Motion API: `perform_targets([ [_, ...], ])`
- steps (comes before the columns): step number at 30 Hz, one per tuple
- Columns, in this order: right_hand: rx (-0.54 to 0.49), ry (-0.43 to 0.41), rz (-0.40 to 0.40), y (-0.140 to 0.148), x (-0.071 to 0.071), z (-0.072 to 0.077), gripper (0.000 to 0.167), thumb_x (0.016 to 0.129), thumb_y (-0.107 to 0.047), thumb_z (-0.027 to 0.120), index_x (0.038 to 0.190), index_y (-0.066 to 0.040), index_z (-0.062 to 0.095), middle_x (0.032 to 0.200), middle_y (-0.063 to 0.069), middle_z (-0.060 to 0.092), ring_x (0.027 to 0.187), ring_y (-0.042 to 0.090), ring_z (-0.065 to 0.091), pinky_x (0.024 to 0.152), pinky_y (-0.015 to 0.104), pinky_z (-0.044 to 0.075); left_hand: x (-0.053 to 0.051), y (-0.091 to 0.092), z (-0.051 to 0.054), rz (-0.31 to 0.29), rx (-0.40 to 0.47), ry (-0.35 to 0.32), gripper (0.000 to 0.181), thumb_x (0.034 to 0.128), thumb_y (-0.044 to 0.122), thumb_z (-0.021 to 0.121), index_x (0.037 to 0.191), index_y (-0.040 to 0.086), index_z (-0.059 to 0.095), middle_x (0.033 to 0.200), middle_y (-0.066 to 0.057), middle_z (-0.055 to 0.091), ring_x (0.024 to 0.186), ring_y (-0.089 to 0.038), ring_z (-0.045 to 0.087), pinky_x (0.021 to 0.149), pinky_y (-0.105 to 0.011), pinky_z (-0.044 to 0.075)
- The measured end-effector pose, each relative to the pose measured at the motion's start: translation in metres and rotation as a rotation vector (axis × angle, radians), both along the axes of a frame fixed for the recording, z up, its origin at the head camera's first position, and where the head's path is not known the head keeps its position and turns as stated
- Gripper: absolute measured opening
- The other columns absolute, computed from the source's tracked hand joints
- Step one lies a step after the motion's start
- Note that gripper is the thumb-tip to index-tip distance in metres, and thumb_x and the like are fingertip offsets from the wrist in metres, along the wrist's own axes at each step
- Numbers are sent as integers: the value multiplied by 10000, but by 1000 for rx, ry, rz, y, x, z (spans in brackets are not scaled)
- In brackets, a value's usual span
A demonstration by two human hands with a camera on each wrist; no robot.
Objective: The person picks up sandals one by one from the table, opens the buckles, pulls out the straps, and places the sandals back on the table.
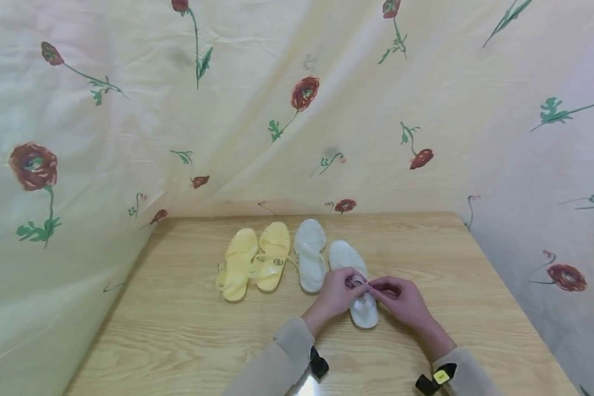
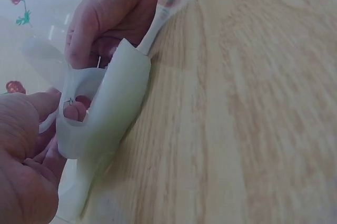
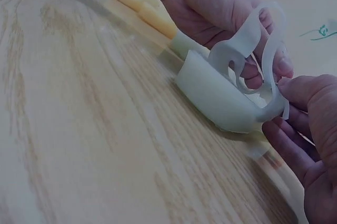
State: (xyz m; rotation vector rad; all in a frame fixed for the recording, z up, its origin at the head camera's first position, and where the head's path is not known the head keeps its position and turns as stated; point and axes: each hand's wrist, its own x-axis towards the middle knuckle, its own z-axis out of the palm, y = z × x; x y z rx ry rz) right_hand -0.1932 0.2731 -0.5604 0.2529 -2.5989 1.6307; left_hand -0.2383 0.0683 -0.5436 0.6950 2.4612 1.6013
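Note:
A whitish translucent sandal [image 1: 345,256] lies on the wooden table, tilted on the tabletop, its ankle strap [image 3: 247,37] looped up. My left hand [image 1: 337,290] holds the strap from the left, its fingertips partly behind it. From the right, the thumb and fingers of my right hand [image 1: 400,300] pinch the strap's end beside the sandal. Both hands' fingertips almost meet there. A small metal pin [image 2: 70,101] shows near the strap opening in the left wrist view. The matching white sandal [image 1: 310,256] lies just left of my left hand.
Two yellow sandals, one farther left [image 1: 240,264] and one nearer [image 1: 274,250], lie side by side left of the white pair. Flower-patterned cloth [image 1: 257,110] hangs behind and beside the wooden table [image 1: 178,319]. Both wrists carry black camera mounts.

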Motion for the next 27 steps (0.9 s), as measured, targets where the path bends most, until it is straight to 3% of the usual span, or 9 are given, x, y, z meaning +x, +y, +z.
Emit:
perform_targets([
  [9, -72, 31, 9, 1, 1, -3, 151, 955, 32, 750, 1105, 33, 766, 1066, 233, 783, 956, -43, 718, 834, 170, 618, 4, 1, -2, 30, 20, 19, 116, 973, 197, 795, 998, 90, 759, 942, -41, 808, 772, 84, 651, 714, -99, 534],
  [14, -77, 58, -35, 6, 2, -4, 88, 934, 6, 789, 1021, 10, 785, 1002, 191, 797, 914, 15, 754, 795, 173, 624, 4, -1, -1, -15, 39, -1, 124, 970, 154, 794, 1037, 79, 720, 1003, -78, 803, 817, 40, 692, 729, -109, 557],
  [21, -31, 181, -16, 6, 1, -7, 91, 910, 35, 801, 991, -5, 813, 937, 189, 813, 840, -31, 742, 719, 160, 611, 3, -2, -1, -51, 38, -21, 161, 950, 130, 809, 1046, 88, 687, 1034, -77, 794, 851, 25, 705, 750, -110, 560],
  [27, -56, 164, -11, 6, -1, -9, 97, 915, 41, 793, 1001, -3, 802, 960, 213, 802, 866, -26, 744, 744, 167, 620, 3, -2, 0, -23, 24, -9, 144, 954, 154, 811, 1017, 99, 693, 989, -62, 797, 813, 56, 662, 729, -110, 547],
])
